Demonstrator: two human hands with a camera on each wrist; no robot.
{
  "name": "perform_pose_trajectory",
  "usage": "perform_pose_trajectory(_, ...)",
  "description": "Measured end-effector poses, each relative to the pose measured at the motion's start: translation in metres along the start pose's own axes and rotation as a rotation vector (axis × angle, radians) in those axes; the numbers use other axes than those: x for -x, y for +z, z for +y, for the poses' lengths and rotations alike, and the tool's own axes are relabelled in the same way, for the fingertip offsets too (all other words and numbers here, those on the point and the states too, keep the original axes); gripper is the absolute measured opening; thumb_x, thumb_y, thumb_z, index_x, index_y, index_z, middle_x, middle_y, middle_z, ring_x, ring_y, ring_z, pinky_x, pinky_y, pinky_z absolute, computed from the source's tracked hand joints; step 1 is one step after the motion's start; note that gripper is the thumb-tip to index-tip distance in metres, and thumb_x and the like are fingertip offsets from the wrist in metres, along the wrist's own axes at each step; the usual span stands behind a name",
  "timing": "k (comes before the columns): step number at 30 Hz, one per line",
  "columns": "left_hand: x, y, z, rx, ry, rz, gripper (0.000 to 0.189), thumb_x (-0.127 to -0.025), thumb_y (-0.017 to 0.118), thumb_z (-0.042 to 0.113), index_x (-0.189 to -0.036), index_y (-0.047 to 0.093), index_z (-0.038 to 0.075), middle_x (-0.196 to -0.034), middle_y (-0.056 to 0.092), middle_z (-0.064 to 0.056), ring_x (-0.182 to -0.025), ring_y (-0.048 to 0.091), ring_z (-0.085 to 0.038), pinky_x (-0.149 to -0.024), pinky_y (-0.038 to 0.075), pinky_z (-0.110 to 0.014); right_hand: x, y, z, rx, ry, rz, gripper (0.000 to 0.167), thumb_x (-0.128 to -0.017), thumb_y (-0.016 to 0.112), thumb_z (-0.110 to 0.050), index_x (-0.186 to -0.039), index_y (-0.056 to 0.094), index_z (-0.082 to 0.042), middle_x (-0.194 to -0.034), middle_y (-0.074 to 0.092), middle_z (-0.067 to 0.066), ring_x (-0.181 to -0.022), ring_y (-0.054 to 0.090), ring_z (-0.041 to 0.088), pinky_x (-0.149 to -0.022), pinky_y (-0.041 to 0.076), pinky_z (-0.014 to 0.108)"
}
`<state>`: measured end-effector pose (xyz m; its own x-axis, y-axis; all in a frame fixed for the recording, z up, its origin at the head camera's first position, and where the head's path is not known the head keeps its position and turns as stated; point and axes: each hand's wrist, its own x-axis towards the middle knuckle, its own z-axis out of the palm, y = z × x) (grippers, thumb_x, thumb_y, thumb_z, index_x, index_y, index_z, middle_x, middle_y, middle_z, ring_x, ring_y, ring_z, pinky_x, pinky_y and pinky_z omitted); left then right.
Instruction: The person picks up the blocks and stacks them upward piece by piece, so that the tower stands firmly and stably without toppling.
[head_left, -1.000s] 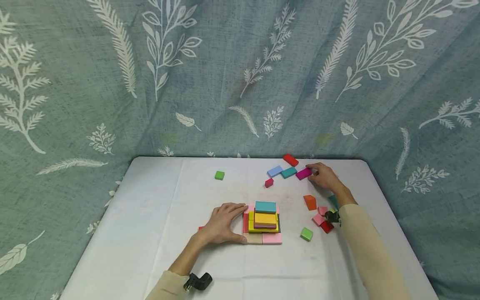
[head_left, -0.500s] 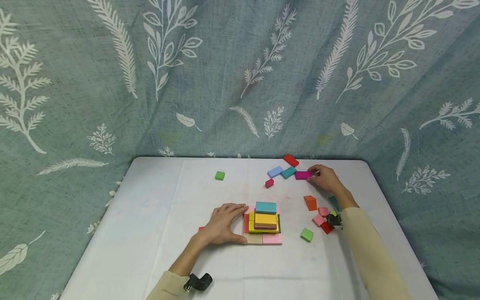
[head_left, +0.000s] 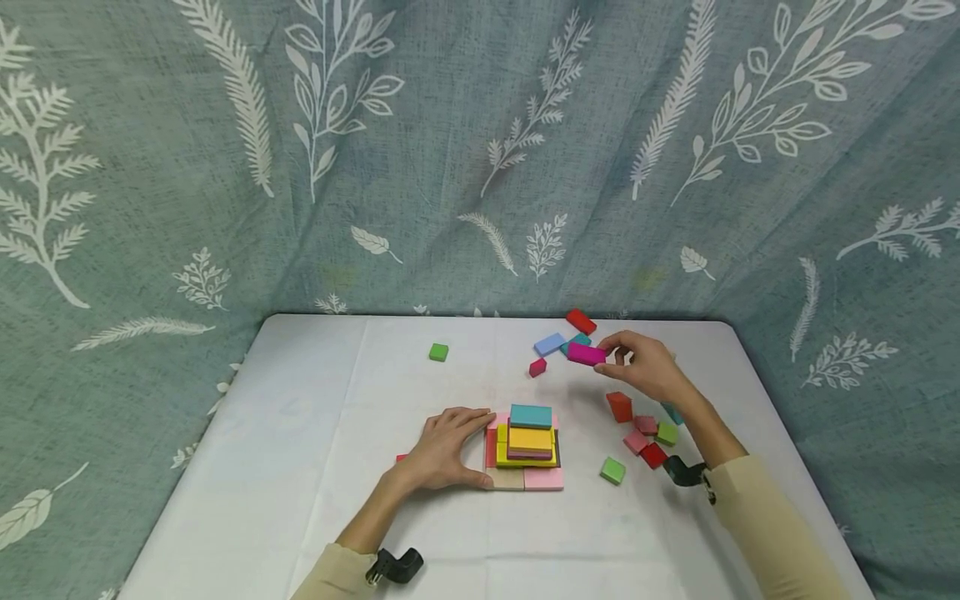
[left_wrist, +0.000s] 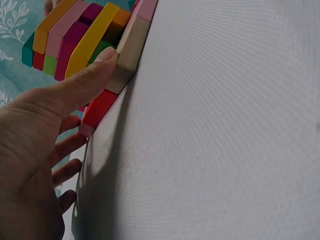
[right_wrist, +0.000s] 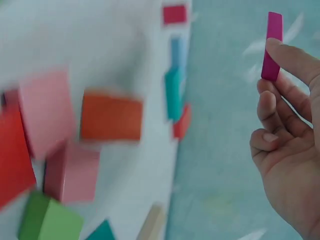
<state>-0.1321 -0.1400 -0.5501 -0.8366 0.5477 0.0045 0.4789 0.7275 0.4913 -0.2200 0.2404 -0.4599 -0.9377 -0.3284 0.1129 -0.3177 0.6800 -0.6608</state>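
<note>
My right hand (head_left: pixel 645 365) pinches a magenta rectangular block (head_left: pixel 585 354) between thumb and fingers. It is held above the table's far right part, near a teal block that it partly covers in the head view. My left hand (head_left: pixel 444 450) rests at the left side of a stepped stack of coloured blocks, fingers spread. Its thumb touches the beige block (left_wrist: pixel 127 55) at the base's front corner; the index fingertip lies at the back left corner. On the stack's top lies a teal block (head_left: pixel 531 415), with a yellow-orange block (head_left: pixel 530 438) just in front.
Far back lie a red block (head_left: pixel 581 321), a light blue block (head_left: pixel 550 343) and a crimson block (head_left: pixel 537 367). Right of the stack are an orange block (head_left: pixel 619 407), green blocks (head_left: pixel 612 470) and several pink and red ones. Another green block (head_left: pixel 438 352) lies far left.
My right hand has lifted the magenta block off the table and carried it left, towards me. My left hand stays at the stack.
</note>
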Motion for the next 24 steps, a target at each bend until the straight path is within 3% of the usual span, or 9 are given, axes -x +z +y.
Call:
perform_pose_trajectory(7, 0.0, 0.0, 0.0, 0.006, -0.005, -0.002, 0.105, -0.068, 0.079, 0.07, -0.155, 0.042, 0.024, -0.156, 0.042, 0.002, -0.14, 0.034, -0.025, -0.107, 0.029, -0.055, 0.036, 0.016, -0.051, -0.023, -0.135, -0.052, 0.031, -0.083, 0.085, -0.032, -0.108, 0.07, -0.021, -0.087, 0.061, -0.01, -0.079, 0.056, 0.019, -0.073, 0.047, 0.035)
perform_pose_trajectory(14, 0.0, -0.002, 0.0, 0.005, -0.001, 0.001, 0.105, -0.068, 0.08, 0.07, -0.155, 0.042, 0.024, -0.156, 0.042, 0.002, -0.141, 0.034, -0.024, -0.107, 0.028, -0.056, 0.059, 0.034, -0.074, 0.018, -0.223, -0.149, 0.032, -0.083, 0.084, -0.034, -0.109, 0.067, -0.028, -0.093, 0.059, -0.018, -0.081, 0.054, 0.008, -0.076, 0.046, 0.03)
perform_pose_trajectory(24, 0.0, -0.001, 0.0, 0.006, -0.006, -0.011, 0.105, -0.069, 0.079, 0.07, -0.155, 0.041, 0.025, -0.157, 0.041, 0.004, -0.141, 0.033, -0.024, -0.106, 0.028, -0.055, 0.065, 0.053, -0.077, 0.048, -0.147, -0.231, 0.036, -0.082, 0.085, -0.035, -0.111, 0.067, -0.026, -0.097, 0.06, -0.015, -0.086, 0.054, 0.009, -0.071, 0.05, 0.023)
